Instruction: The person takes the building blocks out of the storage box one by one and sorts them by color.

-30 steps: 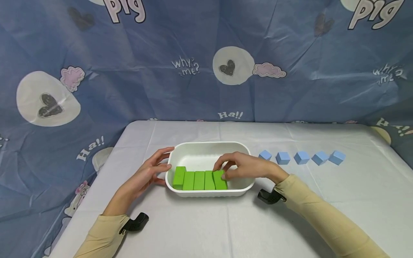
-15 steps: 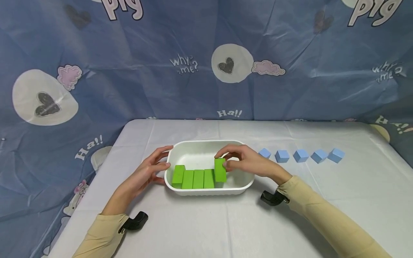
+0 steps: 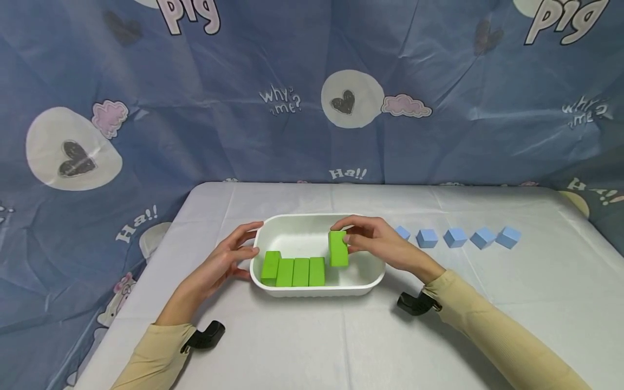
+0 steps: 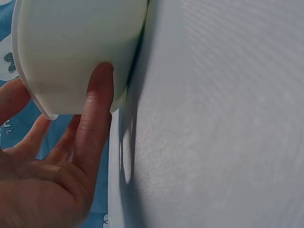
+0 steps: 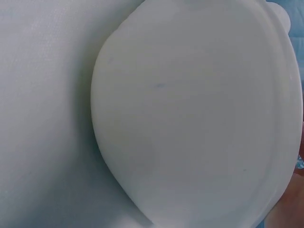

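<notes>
A green block [image 3: 338, 248] is pinched between the thumb and fingers of my right hand [image 3: 377, 241], raised above the inside of a white plastic tub [image 3: 317, 292]. Inside the tub, several more green blocks [image 3: 300, 272] stand side by side along the near wall, toward its left end. My left hand [image 3: 221, 262] rests at the tub's left end with its fingers spread. In the left wrist view one extended finger [image 4: 97, 104] touches the tub's outer wall [image 4: 71, 52]. The tub's side [image 5: 190, 109] hides most of my right hand in the right wrist view.
Several light blue cubes [image 3: 455, 238] form a row on the white tablecloth [image 3: 292, 346], right of the tub. Behind the table hangs a blue printed cloth [image 3: 244, 135]. Black wrist devices [image 3: 207, 336] sit on both sleeves.
My right hand has lifted the rightmost green block out of the row and moved it up and slightly right. The left hand and the tub have stayed in place.
</notes>
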A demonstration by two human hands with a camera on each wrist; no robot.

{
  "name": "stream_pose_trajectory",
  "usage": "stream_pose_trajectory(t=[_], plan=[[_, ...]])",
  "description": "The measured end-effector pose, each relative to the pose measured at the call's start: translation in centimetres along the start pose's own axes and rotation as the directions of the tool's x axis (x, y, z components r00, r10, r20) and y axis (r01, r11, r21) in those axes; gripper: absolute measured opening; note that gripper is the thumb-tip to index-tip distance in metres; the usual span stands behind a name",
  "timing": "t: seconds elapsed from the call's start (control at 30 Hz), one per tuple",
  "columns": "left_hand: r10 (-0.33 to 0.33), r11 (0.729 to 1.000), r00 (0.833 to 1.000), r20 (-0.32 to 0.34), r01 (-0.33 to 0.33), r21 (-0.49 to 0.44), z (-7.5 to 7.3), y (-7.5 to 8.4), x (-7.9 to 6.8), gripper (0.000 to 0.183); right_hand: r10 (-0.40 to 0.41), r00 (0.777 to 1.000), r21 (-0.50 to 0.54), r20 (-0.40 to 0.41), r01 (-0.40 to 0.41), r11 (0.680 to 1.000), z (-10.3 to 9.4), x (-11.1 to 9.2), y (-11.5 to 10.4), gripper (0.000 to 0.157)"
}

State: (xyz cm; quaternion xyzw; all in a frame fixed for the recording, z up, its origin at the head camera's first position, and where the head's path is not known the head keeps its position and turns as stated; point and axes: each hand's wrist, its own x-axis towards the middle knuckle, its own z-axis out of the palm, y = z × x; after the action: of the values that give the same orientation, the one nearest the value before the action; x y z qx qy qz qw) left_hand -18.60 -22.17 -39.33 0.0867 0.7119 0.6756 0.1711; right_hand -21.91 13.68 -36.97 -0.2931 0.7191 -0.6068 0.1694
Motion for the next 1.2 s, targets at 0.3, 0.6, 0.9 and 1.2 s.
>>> stream_pose_trajectory(t=[0.3, 0.6, 0.9, 1.2], plan=[[0.005, 1.000, 1.000, 0.003, -0.005, 0.007, 0.0, -0.1, 0.1, 0.059, -0.029, 0.999, -0.044, -0.044, 0.027, 0.999, -0.3, -0.9, -0.9, 0.027], [0.005, 1.000, 1.000, 0.003, -0.005, 0.017, 0.0, -0.1, 0.1, 0.059, -0.043, 0.990, -0.047, -0.137, 0.037, 0.998, -1.6, -2.8, -2.1, 0.028], [0.006, 1.000, 1.000, 0.006, -0.007, 0.025, 0.0, -0.1, 0.0, 0.059, -0.017, 0.980, -0.084, -0.200, 0.001, 0.996, -3.9, -5.7, -2.2, 0.030], [0.007, 1.000, 1.000, 0.002, -0.007, 0.027, 0.0, 0.0, 0.0, 0.059, 0.026, 0.966, -0.145, -0.258, -0.065, 0.987, -5.5, -8.6, -1.4, 0.031]])
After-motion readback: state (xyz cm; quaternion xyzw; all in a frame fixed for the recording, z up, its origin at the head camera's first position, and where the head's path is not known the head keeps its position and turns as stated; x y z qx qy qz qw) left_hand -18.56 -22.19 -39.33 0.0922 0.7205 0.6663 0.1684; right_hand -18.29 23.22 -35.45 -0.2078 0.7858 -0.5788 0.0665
